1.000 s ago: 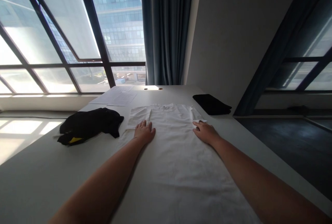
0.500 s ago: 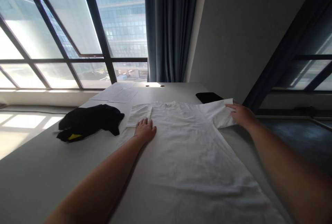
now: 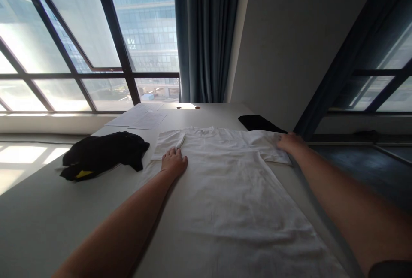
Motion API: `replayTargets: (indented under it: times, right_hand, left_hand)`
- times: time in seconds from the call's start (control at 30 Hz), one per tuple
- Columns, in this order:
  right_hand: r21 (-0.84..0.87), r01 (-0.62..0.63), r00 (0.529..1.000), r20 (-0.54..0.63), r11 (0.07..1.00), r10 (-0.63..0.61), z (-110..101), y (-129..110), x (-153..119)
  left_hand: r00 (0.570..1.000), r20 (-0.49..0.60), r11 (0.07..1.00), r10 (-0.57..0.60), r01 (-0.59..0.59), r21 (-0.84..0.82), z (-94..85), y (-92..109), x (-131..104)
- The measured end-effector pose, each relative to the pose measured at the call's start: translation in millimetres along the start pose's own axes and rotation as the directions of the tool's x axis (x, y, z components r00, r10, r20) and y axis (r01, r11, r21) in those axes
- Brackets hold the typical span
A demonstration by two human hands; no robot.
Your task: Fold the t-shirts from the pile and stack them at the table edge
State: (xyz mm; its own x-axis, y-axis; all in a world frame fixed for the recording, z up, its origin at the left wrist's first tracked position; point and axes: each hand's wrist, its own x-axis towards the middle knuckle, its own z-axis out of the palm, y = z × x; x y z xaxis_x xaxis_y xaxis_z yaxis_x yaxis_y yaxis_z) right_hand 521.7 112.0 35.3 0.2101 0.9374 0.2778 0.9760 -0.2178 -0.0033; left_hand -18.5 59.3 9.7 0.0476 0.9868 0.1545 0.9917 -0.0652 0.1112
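Observation:
A white T-shirt lies spread on the table, its neckline toward the far side and light wrinkles across its body. My left hand rests flat on it beside the left sleeve, fingers stretched out. Over at the right, my right hand is at the outer end of the other sleeve, its fingers curled at the cuff. The fingertips there are partly hard to make out. That sleeve lies low, near the tabletop.
A crumpled black garment with a yellow patch lies on the table at the left. Sheets of paper lie behind it. A flat black object is beyond the right sleeve. Windows and a blue curtain stand behind the table.
My right hand has brought the right sleeve down from a slightly lifted position to near the tabletop. My left hand stays on the shirt. The view has shifted a little to the right.

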Motion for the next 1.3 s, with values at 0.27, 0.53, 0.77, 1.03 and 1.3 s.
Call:
replayTargets:
  times: [0.27, 0.53, 0.77, 1.03, 1.3]
  right_hand:
    - [0.026, -0.148, 0.974, 0.175, 0.989, 0.141, 46.0, -46.7, -35.6]
    - [0.071, 0.094, 0.992, 0.074, 0.993, -0.099, 56.6, -38.6, -34.6]
    - [0.132, 0.116, 0.986, 0.108, 0.985, -0.130, 60.1, -36.6, -31.6]
    - [0.197, 0.276, 0.958, 0.025, 0.941, -0.286, 41.2, -46.7, -43.9]
    - [0.189, 0.293, 0.908, 0.252, 0.937, -0.334, 46.7, -45.5, -39.4]
  left_hand:
    - [0.984, -0.132, 0.986, -0.119, 0.101, -0.133, -12.6, -21.4, 11.1]
    - [0.845, -0.355, 0.916, -0.400, 0.383, -0.120, -80.0, -131.0, 17.3]
    - [0.890, -0.379, 0.930, -0.254, 0.332, 0.157, -80.7, -173.1, -8.9]
    - [0.992, -0.093, 0.962, -0.082, 0.103, 0.253, -46.0, -124.7, 29.0]
    - [0.952, 0.014, 0.941, -0.306, 0.300, 0.158, -19.8, -156.0, 43.1]
